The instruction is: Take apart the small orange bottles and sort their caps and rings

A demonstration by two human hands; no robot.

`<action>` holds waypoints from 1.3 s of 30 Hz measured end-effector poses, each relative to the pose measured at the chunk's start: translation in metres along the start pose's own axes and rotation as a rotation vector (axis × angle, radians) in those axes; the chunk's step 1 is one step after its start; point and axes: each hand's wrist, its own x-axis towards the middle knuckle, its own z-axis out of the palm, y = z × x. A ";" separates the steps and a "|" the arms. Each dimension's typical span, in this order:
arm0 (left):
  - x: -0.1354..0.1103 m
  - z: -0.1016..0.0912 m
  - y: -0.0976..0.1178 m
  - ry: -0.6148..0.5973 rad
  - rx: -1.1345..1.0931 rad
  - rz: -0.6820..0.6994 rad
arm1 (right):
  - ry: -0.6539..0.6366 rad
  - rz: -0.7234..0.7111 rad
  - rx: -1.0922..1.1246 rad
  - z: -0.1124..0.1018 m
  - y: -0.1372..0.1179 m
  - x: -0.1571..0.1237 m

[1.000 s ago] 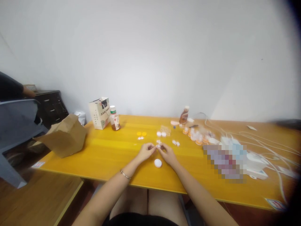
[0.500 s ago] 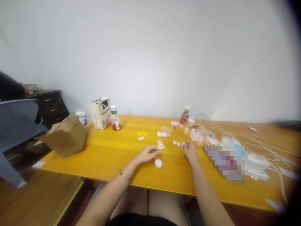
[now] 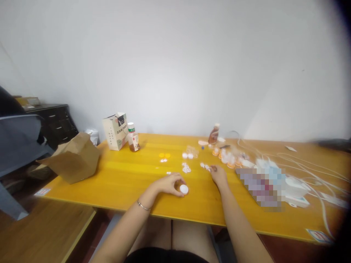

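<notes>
My left hand point(image 3: 173, 184) curves around a round white lid point(image 3: 184, 189), with the thumb and fingertips at its opposite edges. A pair of small white pieces point(image 3: 168, 173) lies just beyond that hand. My right hand point(image 3: 218, 176) has its fingers pinched together at the end of a row of small white pieces with dark marks point(image 3: 204, 166); what sits between the fingertips is mostly hidden. Between the hands, farther back, is a small heap of similar white pieces point(image 3: 186, 168).
Two yellow discs point(image 3: 165, 155) and two white round caps point(image 3: 187, 155) lie mid-table. A brown paper bag point(image 3: 79, 157), a printed carton bag point(image 3: 115, 133) and a bottle point(image 3: 133, 138) stand left. Orange-based cups point(image 3: 226, 157), a brown bottle point(image 3: 214, 134) and white cables point(image 3: 304, 166) crowd the right.
My left hand has come down and nearer, its fingers now around the white lid. The right hand has shifted slightly left, toward the row of small pieces. The view has moved slightly.
</notes>
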 end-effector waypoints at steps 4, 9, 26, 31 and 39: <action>0.001 0.002 -0.003 -0.005 0.014 -0.015 | 0.070 -0.055 0.044 -0.006 -0.014 -0.009; 0.002 0.004 -0.005 0.022 0.020 -0.024 | -0.202 -0.334 0.231 -0.010 -0.048 -0.047; 0.006 0.007 -0.012 0.048 0.036 -0.028 | -0.747 -0.651 0.289 -0.003 -0.071 -0.090; 0.003 0.005 -0.010 0.035 0.027 -0.027 | -0.750 -0.644 0.287 -0.003 -0.069 -0.088; -0.001 -0.002 0.004 0.085 -0.005 -0.038 | -0.723 -0.682 0.309 -0.005 -0.068 -0.091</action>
